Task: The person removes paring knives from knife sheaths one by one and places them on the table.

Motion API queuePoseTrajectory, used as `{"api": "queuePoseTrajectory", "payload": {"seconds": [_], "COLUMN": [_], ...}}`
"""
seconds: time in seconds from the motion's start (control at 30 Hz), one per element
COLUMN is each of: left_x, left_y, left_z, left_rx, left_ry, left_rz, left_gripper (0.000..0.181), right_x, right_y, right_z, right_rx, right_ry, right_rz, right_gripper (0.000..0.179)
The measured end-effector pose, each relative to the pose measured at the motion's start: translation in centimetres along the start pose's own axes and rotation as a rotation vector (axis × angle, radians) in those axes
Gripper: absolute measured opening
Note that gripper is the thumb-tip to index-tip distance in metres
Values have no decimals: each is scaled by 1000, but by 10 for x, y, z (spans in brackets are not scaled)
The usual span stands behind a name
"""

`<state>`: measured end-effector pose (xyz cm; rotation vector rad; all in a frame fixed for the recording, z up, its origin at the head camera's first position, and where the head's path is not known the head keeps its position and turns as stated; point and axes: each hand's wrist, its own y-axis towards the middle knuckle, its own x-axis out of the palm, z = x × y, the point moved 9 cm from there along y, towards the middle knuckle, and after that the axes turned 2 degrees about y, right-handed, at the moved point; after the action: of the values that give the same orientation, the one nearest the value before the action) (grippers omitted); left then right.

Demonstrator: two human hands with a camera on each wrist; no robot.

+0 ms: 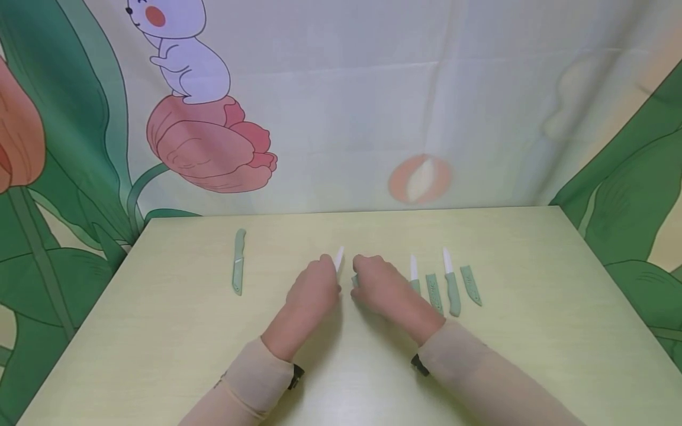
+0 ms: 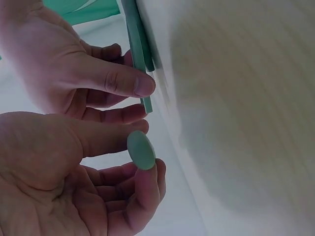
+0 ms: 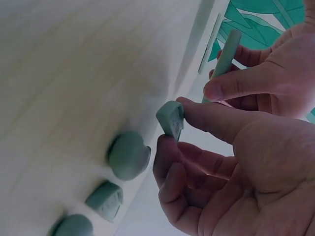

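Note:
Over the middle of the table, my left hand (image 1: 314,287) pinches a small knife by its pale green handle (image 2: 141,150). The white blade (image 1: 339,258) points away from me, toward the back edge. Close by on the right, my right hand (image 1: 382,289) pinches a green blade sheath (image 3: 171,119) between thumb and fingers. Knife and sheath are apart, with a small gap between the two hands. In the head view my fingers hide most of the handle and most of the sheath.
A sheathed green knife (image 1: 238,261) lies on the left of the pale table (image 1: 176,331). To the right lie a bare knife (image 1: 453,293), another knife (image 1: 414,273) partly behind my right forearm, and two loose sheaths, one nearer (image 1: 434,291) and one farther right (image 1: 471,285). A printed curtain (image 1: 341,130) hangs behind.

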<state>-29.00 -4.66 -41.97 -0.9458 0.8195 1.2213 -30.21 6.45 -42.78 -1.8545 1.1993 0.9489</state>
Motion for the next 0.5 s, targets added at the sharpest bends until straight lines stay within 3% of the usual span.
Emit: {"api": "queuePoseTrajectory", "payload": {"seconds": [0.17, 0.5], "left_x": [6, 14], "left_y": [1, 3], "left_z": [0, 4], "left_rx": [10, 30], "left_ry": [-12, 11], "left_rz": [0, -9], "left_gripper": [22, 14], "right_x": [4, 8], "right_y": [0, 2], "right_z": [0, 0], "right_rx": [38, 36], "right_ry": [-30, -87], "right_rz": [-9, -2], "right_gripper": [18, 17]}}
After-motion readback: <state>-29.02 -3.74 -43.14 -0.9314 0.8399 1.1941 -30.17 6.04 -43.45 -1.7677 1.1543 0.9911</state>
